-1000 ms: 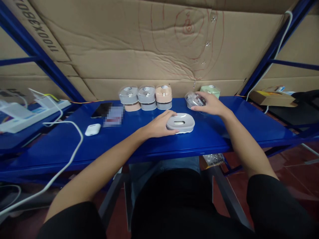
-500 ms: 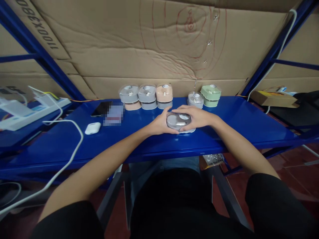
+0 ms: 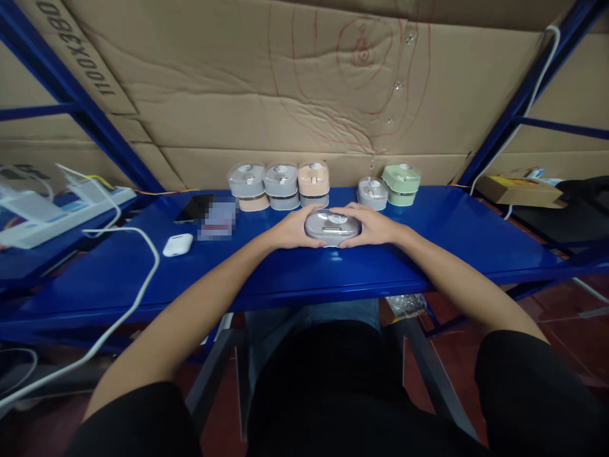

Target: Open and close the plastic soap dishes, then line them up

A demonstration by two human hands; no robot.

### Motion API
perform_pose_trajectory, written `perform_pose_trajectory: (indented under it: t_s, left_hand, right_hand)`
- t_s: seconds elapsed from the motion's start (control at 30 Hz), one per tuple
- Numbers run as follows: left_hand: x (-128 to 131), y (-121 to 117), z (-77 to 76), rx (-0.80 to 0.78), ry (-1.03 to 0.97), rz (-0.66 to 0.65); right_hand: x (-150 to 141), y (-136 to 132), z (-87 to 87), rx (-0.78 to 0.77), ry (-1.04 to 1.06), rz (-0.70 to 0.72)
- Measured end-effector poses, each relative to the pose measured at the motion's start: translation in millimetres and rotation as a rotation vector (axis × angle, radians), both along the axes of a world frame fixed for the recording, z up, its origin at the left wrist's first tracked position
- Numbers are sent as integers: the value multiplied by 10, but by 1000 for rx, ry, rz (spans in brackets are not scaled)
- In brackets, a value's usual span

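Grey oval box (image 3: 332, 233), glossy and see-through on top, with a pale round label and a light bar along its front. Your left hand (image 3: 295, 229) and right hand (image 3: 375, 226) curve part-open around its ends, gripping it between them over the table (image 3: 266, 274). Step: apparently a two-handed steadying; the next move probably calls for even pressure from both sides.

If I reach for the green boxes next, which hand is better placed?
Probably your right hand: it is nearer the green boxes, which stand farther back and to its right. Your left hand is farther off. Both hold a gray container.
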State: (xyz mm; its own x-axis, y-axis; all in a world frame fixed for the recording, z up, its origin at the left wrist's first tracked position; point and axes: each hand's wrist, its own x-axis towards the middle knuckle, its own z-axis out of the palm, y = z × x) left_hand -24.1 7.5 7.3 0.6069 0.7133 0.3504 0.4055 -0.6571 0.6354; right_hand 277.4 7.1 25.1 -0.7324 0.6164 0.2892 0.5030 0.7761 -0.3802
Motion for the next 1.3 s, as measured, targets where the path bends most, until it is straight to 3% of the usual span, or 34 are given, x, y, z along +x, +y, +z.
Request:
perform_pose_trajectory:
  t_s: [0.17, 0.33, 0.4, 0.47, 0.6, 0.7, 1.0, 1.3]
  left_hand:
    - [44, 31, -2, 90, -236, 106]
    - [132, -31, 24, 216, -232, 239]
    - [154, -59, 25, 222, -197, 235]
    - [168, -79, 22, 228, -163, 222]
    - [172, -91, 22, 228, -111, 207]
    - [161, -90, 21, 222, -86, 211]
    - [149, -95, -14, 202, -26, 196]
    - [150, -113, 7, 188, 13, 178]
  right_hand:
    - [189, 43, 240, 140, 48, -172]
    - [412, 209, 571, 293, 83, -751]
    - [378, 321, 584, 282, 35, -938]
    - [300, 443, 518, 245, 0, -1038]
    - [200, 659, 303, 255, 41, -1026]
    - [223, 720, 235, 315, 34, -998]
    - [82, 479, 460, 185, -296, -1128]
    - [60, 467, 469, 155, -267, -1132]
